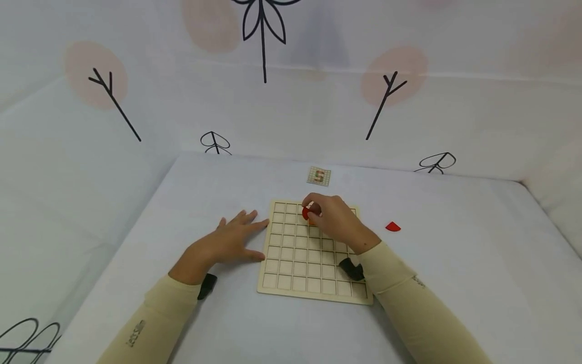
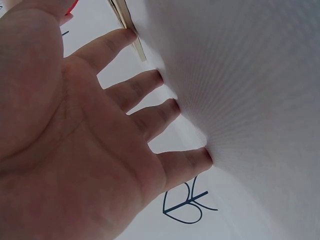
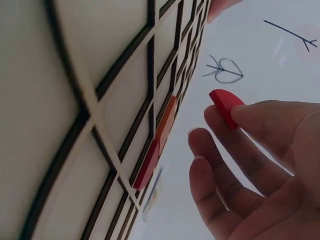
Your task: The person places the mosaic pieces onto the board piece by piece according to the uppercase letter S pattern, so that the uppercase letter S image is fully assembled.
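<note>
Fingers of your right hand (image 1: 334,217) are bent and pinch a red piece (image 3: 227,105) between thumb and index finger, just above the far part of the board (image 1: 270,265); the other fingers curl loosely and hold nothing. This piece is flat and rather thick, smooth, with one curved edge and a straight side. Your left hand (image 1: 223,242) is spread wide and grasps nothing: its fingertips press the white tabletop (image 1: 218,318), and its index finger touches the board's left edge. The board looks like pale wood, with raised thin strips which make square cells. In it lie an orange piece (image 3: 165,120) and, beside this, a second red piece (image 3: 147,167). One fan-shaped red piece (image 1: 393,226) lies on the tabletop, to the right of the board. Beyond the board is a small square card (image 1: 319,176), its coloured S-like pattern too small to read well. Your right hand and forearm hide part of the board; the left wrist view cuts your thumb and shows only a narrow strip of the board.
</note>
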Demonstrator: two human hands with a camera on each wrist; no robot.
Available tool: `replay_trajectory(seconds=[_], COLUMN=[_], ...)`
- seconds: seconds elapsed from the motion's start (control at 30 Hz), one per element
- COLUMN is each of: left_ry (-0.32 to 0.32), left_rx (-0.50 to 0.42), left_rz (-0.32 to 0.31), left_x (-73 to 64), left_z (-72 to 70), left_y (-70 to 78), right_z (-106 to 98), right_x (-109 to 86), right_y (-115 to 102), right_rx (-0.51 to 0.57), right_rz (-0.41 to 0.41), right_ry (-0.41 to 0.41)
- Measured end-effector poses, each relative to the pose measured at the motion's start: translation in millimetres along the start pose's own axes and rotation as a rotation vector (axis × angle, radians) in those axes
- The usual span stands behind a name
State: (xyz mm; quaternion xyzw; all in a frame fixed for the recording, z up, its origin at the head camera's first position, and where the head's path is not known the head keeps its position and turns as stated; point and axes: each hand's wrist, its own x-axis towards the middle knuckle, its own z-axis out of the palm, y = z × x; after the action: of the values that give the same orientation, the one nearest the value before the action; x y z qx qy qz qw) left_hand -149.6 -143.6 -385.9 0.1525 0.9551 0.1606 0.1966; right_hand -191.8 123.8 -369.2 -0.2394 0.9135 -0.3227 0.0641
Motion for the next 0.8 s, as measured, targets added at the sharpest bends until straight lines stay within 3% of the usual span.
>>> replay_trajectory(seconds=[0.3, 0.8], left_ry=[-0.003, 0.003], left_rx=[-0.002, 0.008], left_rz=[0.008, 0.006], left_x=[0.3, -1.0], left_z=[0.5, -2.9], left_y=[1.0, 0.4], right_z=[6.1, 9.9], right_x=[5.2, 10.7], right_y=[3.3, 7.2], right_rx=[0.054, 0.046], right_rz=[0.069, 0.049], right_ry=[-0.026, -0.046])
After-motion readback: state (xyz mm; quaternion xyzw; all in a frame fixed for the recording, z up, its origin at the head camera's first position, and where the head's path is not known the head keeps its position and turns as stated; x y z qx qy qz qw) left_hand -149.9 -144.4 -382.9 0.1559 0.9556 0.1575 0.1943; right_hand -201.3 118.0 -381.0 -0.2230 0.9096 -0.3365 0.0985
